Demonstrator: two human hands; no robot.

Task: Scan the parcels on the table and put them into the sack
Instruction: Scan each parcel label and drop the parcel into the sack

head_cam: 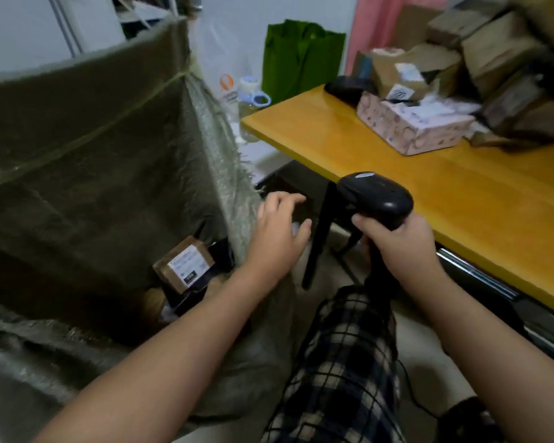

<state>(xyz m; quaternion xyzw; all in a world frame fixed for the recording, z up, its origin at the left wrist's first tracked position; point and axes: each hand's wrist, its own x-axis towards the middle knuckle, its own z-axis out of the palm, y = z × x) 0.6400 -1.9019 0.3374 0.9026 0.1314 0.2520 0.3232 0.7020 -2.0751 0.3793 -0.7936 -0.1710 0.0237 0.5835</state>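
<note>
While the fingers of the right hand (400, 247) curl tight round the grip of a black barcode scanner (376, 196) at centre frame, the left hand (279, 231) hangs with fingers loosely spread, holding nothing, just beside the edge of the grey-green sack (77, 155) that fills the left half. A brown labelled parcel (184, 266) lies deep inside the sack, lower centre-left. A pink patterned parcel (416, 126) and a heap of brown boxes (493, 59) sit on the yellow table (397, 174) at upper right.
</note>
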